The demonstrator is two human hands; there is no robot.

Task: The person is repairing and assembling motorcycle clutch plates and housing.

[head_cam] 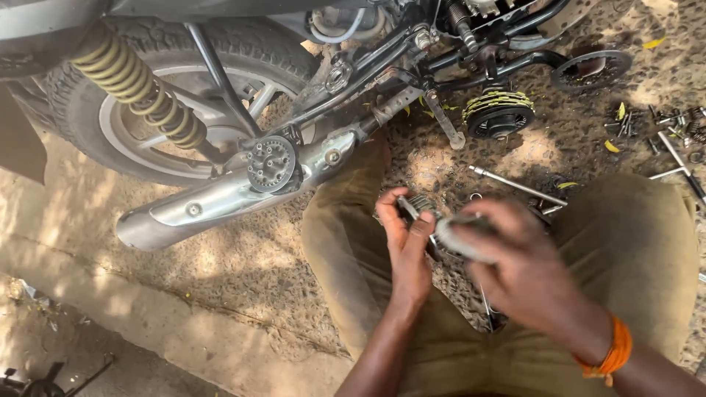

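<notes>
Left hand [406, 239] grips gear [419, 204] beside exhaust [220, 198].

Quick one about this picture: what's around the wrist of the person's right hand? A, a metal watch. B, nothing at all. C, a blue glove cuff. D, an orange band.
D: an orange band circles the wrist just behind the right hand, which is blurred over a grey part; no watch or glove shows.
</notes>
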